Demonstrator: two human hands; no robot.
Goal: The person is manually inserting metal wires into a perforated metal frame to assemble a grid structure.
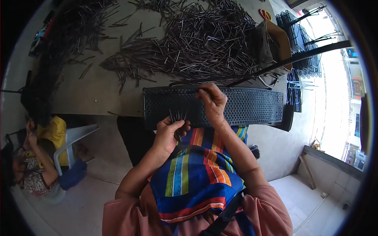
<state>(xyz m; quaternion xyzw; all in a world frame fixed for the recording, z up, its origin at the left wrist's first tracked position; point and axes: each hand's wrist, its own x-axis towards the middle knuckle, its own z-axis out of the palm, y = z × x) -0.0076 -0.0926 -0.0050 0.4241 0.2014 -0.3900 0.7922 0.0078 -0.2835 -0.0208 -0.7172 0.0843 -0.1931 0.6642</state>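
**Pins in one hand, mesh panel under the other**

Head view: a long black perforated mesh panel (244,106) lies across the near edge of the table (94,94), its length running left to right and its near side hanging over the person's lap. That position puts the honeycomb holes directly under both hands and close to the eyes.

The left hand (168,131) is curled shut around a small bunch of thin dark metal pins (178,117), their tips fanning upward out of the fist. Held upright like this, the pins stay together and a single one can be drawn from the top; I judge the bunch serves as a ready supply.

The right hand (212,103) rests on the upper rim of the panel, fingers bent and pinched together at the edge. Whether a pin sits between the fingertips cannot be told; they are too small and dark against the mesh.

Beyond the panel, a wide heap of loose pins (197,43) is strewn over the tabletop, within arm's reach, likely the stock the bunch comes from. A brown cardboard box (275,43) stands at the right end of the table, with black wire racks (303,39) just behind it.

A striped multicoloured cloth (197,173) covers the lap. At the left edge, another person sits low beside a pale plastic chair (75,141), well apart from the work.
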